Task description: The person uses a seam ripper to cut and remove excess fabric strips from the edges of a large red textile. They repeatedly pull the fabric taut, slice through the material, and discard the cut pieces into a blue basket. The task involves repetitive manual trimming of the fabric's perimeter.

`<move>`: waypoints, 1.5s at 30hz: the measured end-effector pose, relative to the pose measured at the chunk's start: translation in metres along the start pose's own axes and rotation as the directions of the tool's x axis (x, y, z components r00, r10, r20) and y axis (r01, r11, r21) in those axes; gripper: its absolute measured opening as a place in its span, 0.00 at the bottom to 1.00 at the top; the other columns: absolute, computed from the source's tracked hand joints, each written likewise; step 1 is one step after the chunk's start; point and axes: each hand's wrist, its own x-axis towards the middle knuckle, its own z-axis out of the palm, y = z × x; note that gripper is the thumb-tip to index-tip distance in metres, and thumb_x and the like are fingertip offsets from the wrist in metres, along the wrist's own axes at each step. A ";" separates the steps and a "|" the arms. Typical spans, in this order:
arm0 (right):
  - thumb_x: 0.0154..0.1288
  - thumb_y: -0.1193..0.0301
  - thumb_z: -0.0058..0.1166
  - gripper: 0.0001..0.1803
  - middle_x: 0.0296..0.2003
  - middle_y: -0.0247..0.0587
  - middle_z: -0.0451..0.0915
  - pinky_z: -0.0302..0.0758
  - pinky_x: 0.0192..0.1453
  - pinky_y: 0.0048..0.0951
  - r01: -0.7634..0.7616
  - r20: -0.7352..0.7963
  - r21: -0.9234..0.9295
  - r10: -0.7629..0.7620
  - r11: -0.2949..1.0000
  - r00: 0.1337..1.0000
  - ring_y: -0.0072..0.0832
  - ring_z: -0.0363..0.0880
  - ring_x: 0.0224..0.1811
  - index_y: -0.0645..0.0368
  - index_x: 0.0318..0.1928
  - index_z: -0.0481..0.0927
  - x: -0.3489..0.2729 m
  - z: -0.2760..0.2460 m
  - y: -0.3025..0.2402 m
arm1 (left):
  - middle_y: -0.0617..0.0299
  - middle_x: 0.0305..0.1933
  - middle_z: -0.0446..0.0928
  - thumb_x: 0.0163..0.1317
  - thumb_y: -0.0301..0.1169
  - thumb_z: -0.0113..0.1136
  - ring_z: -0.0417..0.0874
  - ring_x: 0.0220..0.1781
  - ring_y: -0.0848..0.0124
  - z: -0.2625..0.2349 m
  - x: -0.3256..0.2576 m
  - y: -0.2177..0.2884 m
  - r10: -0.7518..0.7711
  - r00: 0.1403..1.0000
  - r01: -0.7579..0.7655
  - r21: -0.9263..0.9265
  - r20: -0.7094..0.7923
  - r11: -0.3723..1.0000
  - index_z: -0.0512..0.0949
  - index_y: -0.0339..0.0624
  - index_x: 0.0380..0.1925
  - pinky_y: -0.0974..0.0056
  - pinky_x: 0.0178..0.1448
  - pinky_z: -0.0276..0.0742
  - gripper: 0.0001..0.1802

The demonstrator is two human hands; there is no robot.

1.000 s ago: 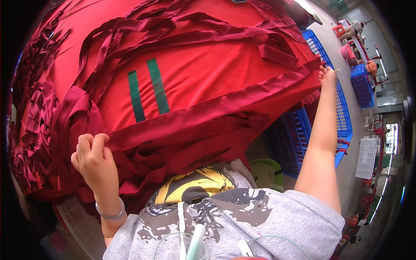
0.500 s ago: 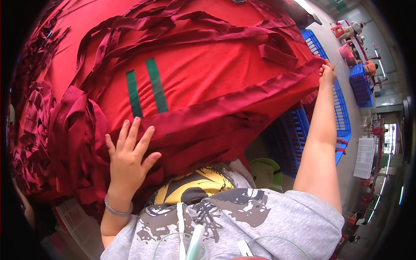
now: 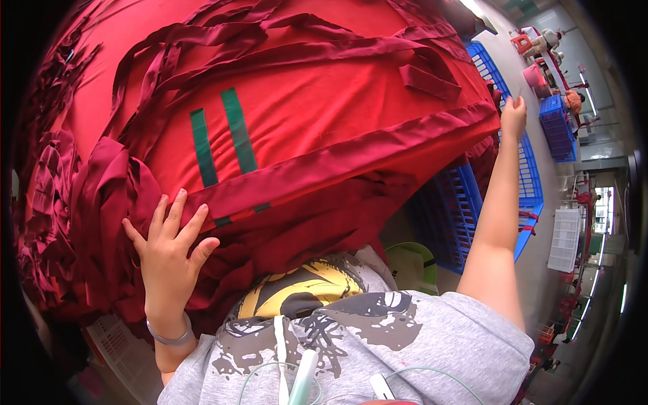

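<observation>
A big red cloth panel (image 3: pixel 324 128) with two green stripes (image 3: pixel 223 142) lies spread over a pile of red fabric. A darker red band (image 3: pixel 351 162) runs along its near edge. My left hand (image 3: pixel 169 250) lies flat, fingers spread, on the dark red folds at the band's left end. Far out on the right, my right hand (image 3: pixel 514 116) is closed on the band's right corner, arm stretched straight. Loose dark red strips (image 3: pixel 202 40) lie looped across the top of the panel.
A heap of crumpled dark red strips (image 3: pixel 61 202) sits at the left. A blue slatted crate (image 3: pixel 472 216) stands below the cloth on the right, with a green object (image 3: pixel 412 260) beside it. Further blue crates (image 3: pixel 557 125) and a person (image 3: pixel 574 101) are at the far right.
My left hand let go of the bunched edge, opened and moved right to lie flat on the folds. My right hand stays at the far corner.
</observation>
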 end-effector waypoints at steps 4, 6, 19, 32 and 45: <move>0.71 0.57 0.50 0.31 0.49 0.42 0.67 0.61 0.45 0.22 -0.105 0.289 0.566 -0.077 0.818 0.954 0.22 0.61 0.45 0.68 0.64 0.66 -0.083 -0.023 -0.103 | 0.61 0.69 0.67 0.61 0.58 0.51 0.61 0.73 0.59 0.006 0.005 0.016 0.045 0.988 -0.032 0.085 -0.150 0.996 0.78 0.51 0.55 0.30 0.72 0.31 0.30; 0.72 0.63 0.49 0.27 0.41 0.37 0.70 0.63 0.41 0.21 0.036 0.314 0.654 -0.314 0.756 0.896 0.20 0.64 0.37 0.65 0.66 0.66 -0.156 -0.046 -0.165 | 0.61 0.68 0.67 0.63 0.55 0.53 0.63 0.72 0.63 0.015 0.003 0.031 0.056 0.975 -0.062 -0.023 -0.215 0.998 0.77 0.48 0.56 0.39 0.75 0.29 0.29; 0.57 0.71 0.58 0.18 0.22 0.34 0.72 0.70 0.22 0.30 0.596 0.406 0.616 -0.856 0.515 0.319 0.28 0.75 0.22 0.60 0.49 0.81 -0.346 -0.078 -0.256 | 0.59 0.64 0.70 0.59 0.49 0.59 0.69 0.63 0.61 0.040 0.013 0.044 0.083 0.949 -0.159 -0.237 -0.303 0.958 0.74 0.47 0.58 0.53 0.64 0.62 0.29; 0.60 0.75 0.57 0.15 0.21 0.41 0.75 0.73 0.23 0.35 0.458 0.187 0.670 -0.729 0.585 0.658 0.35 0.77 0.20 0.64 0.48 0.80 -0.349 -0.046 -0.268 | 0.60 0.62 0.71 0.57 0.46 0.62 0.72 0.59 0.62 0.042 0.014 0.045 0.066 0.940 -0.156 -0.252 -0.335 0.955 0.76 0.46 0.56 0.54 0.63 0.64 0.28; 0.58 0.71 0.58 0.16 0.20 0.34 0.71 0.69 0.21 0.29 0.581 0.371 0.645 -0.868 0.497 0.330 0.27 0.74 0.20 0.60 0.47 0.82 -0.361 -0.073 -0.269 | 0.55 0.60 0.73 0.51 0.28 0.66 0.70 0.64 0.56 0.044 0.015 0.040 -0.041 0.931 -0.126 -0.424 -0.363 0.897 0.76 0.35 0.51 0.55 0.65 0.68 0.25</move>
